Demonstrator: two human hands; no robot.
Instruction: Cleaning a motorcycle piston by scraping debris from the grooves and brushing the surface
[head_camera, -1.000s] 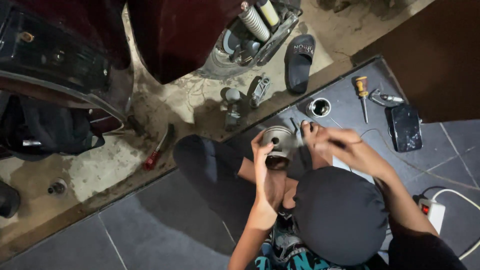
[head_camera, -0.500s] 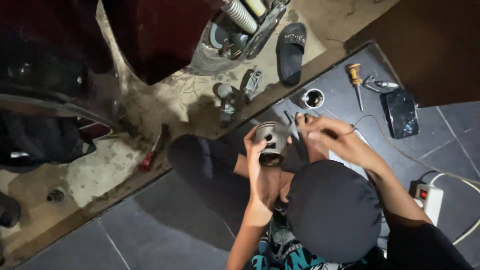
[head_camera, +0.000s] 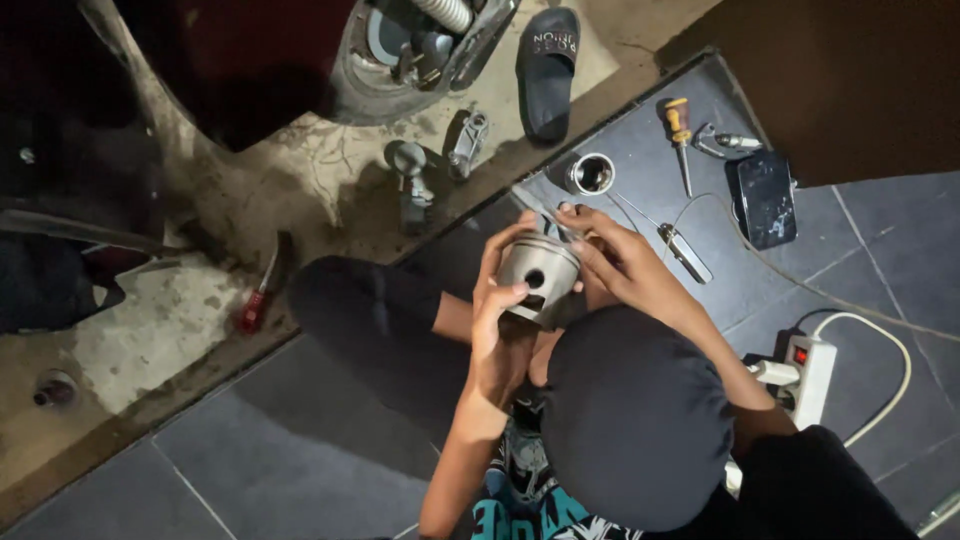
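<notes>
Two hands (head_camera: 500, 320) (head_camera: 610, 260) — one metal piston (head_camera: 538, 278)

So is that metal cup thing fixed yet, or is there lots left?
Not finished, it seems. The piston is already out and apart from the machine. Right now the left hand holds it while the right hand works at its top edge. The screwdriver, a small metal ring and other parts lie loose on the floor, so putting things back looks undone.
</notes>
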